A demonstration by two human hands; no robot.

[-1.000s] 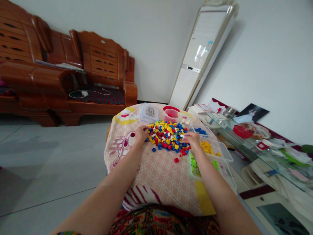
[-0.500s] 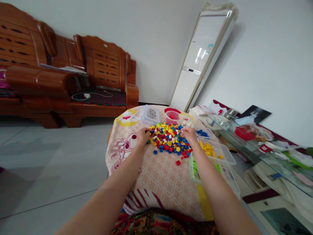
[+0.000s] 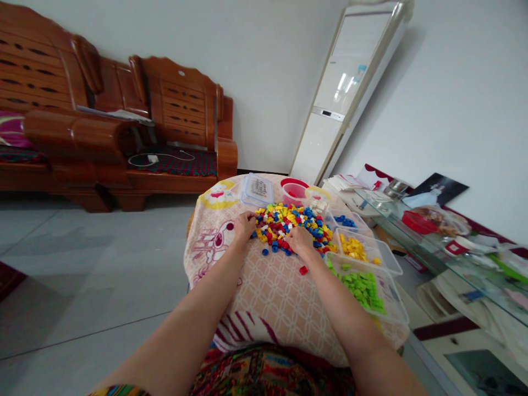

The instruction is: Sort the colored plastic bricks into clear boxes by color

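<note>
A heap of mixed toy building blocks [image 3: 274,215] in red, yellow, blue, white and some green lies on the cloth-covered round table [image 3: 268,297]. At the heap's left edge is my left hand [image 3: 245,226], its fingers pinched together; whatever is between them is too small to make out. My right hand [image 3: 300,241] reaches into the front middle of the heap with curled fingers, and its fingertips are partly hidden among the blocks. One red block [image 3: 303,270] lies apart, just in front of the right hand.
To the right, clear boxes hold green blocks [image 3: 365,291], yellow blocks [image 3: 352,247] and blue blocks [image 3: 345,221]. White blocks [image 3: 318,205] and a red-rimmed tub [image 3: 295,184] stand behind the heap, near a clear lidded box [image 3: 258,190]. A cluttered glass table [image 3: 412,236] adjoins the right side.
My right hand has moved left, from the heap's right side to its front middle, uncovering the green blocks' box. My left hand stays at the left edge. The view has shifted slightly.
</note>
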